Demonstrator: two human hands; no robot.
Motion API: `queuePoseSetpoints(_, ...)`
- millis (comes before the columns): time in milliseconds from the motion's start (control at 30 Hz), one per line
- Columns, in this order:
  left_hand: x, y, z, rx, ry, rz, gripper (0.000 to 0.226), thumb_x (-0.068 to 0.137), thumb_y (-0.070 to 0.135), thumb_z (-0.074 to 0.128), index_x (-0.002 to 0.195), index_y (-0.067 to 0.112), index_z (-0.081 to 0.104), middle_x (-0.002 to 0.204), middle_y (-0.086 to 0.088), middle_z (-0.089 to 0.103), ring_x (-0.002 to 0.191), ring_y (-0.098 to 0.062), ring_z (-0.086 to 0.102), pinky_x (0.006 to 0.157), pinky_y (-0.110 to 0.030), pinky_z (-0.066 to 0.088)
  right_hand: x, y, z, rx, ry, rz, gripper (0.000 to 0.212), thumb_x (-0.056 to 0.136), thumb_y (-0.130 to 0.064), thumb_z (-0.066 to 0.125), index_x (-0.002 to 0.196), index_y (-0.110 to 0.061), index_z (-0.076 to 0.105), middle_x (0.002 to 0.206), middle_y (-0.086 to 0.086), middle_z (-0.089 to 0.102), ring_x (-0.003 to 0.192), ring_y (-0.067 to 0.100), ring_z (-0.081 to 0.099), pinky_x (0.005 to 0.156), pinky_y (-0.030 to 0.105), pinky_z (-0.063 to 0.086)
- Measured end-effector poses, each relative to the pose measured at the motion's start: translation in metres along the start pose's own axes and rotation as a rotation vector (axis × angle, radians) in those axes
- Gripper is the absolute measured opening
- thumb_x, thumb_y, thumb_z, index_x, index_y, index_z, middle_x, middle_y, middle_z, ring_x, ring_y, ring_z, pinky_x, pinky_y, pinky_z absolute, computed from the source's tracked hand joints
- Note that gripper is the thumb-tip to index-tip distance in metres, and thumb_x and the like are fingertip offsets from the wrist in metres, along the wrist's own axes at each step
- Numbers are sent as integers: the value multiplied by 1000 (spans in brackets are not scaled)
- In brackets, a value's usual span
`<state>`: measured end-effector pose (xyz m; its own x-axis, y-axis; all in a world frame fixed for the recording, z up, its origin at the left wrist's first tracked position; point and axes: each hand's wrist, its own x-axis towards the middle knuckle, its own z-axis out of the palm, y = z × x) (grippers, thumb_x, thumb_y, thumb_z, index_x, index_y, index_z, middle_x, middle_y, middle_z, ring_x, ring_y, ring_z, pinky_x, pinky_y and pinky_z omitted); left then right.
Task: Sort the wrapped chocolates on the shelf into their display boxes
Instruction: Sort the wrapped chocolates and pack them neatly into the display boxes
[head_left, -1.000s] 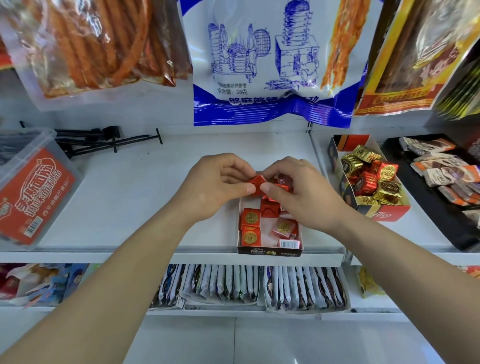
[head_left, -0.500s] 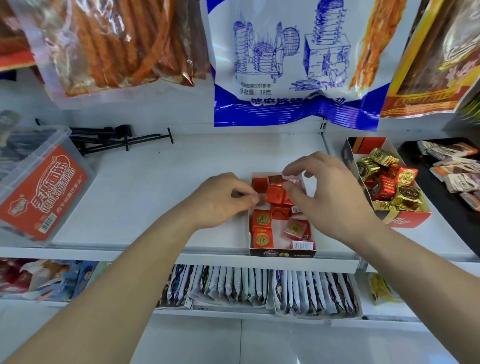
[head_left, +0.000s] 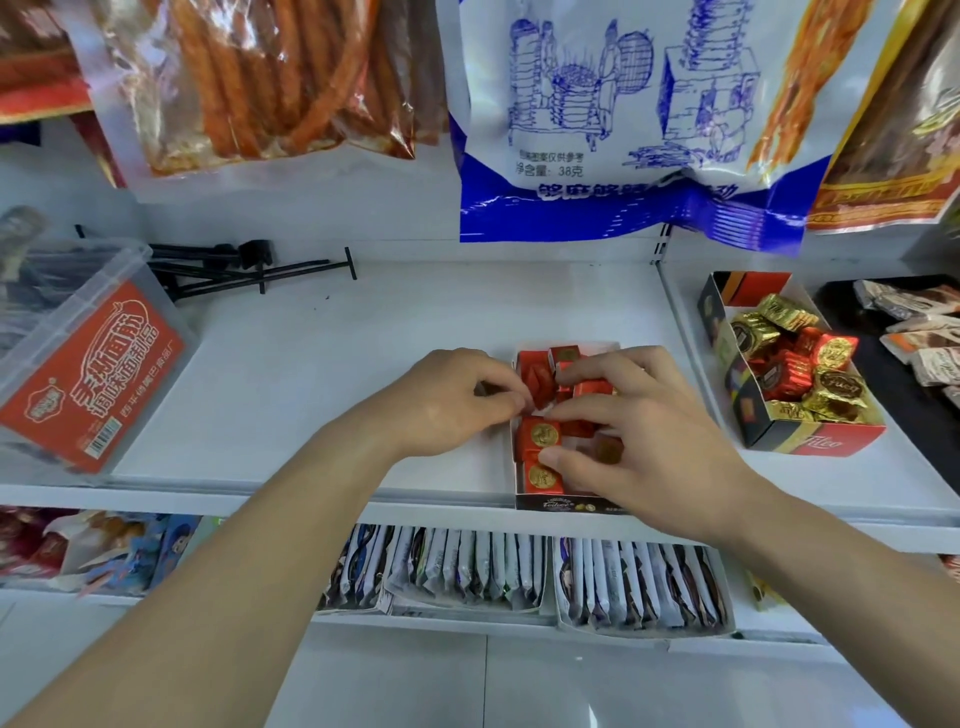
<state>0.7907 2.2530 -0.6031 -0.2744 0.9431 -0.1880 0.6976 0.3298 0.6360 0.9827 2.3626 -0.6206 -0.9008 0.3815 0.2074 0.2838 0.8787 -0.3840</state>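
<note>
A small white display box (head_left: 561, 503) stands at the shelf's front edge, holding several red square chocolates with gold seals (head_left: 540, 475). My left hand (head_left: 447, 405) is at the box's left wall, its curled fingertips pinching a red chocolate (head_left: 537, 382) in the back half. My right hand (head_left: 644, 436) lies over the box's right side with its fingers curled. Its thumb and forefinger close on a gold-sealed red chocolate (head_left: 543, 434), and it hides the right column. A second box (head_left: 810, 447) to the right holds mixed gold and red wrapped chocolates (head_left: 795, 374).
A clear tub with a red label (head_left: 88, 364) sits at the left of the shelf, with black hooks (head_left: 249, 270) behind it. Snack bags (head_left: 597, 119) hang above. A black tray of wrapped bars (head_left: 924, 338) is at far right. Sachet boxes (head_left: 519, 571) fill the lower shelf.
Both hands have come down from above the box's back into it with the red chocolate. The right hand now covers the box's right side.
</note>
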Motion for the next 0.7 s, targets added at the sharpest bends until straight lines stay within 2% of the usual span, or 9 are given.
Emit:
queuePoseSetpoints(300, 4, 0, -2, 34, -46, 11, 17, 95, 36, 61, 105, 35, 74, 93, 21, 55, 95, 1, 53, 84, -18, 41, -7, -4, 0, -87, -4, -5, 53, 85, -70, 40, 120, -40, 66, 134, -14, 52, 127, 21, 34, 105, 48, 40)
queuePoseSetpoints(433, 4, -2, -2, 18, -54, 13, 15, 94, 36, 62, 103, 37, 74, 94, 22, 56, 96, 1, 53, 81, -16, 40, -11, -9, 0, -144, -45, -3, 67, 79, -81, 38, 127, -40, 60, 138, -13, 48, 131, 22, 32, 107, 46, 39)
queuePoseSetpoints(600, 4, 1, -3, 10, -54, 3, 14, 93, 38, 62, 99, 38, 75, 90, 26, 58, 93, 4, 54, 79, -14, 40, -14, -4, 4, -120, -17, -36, 61, 84, -78, 41, 128, -40, 59, 138, -12, 47, 131, 23, 34, 104, 48, 41)
queuePoseSetpoints(700, 5, 3, -2, -20, -50, -13, 13, 91, 43, 64, 94, 37, 75, 88, 24, 61, 90, 4, 56, 77, -15, 42, -18, -1, 10, -123, 31, -64, 61, 88, -75, 42, 129, -34, 61, 133, -10, 51, 130, 22, 38, 102, 47, 43)
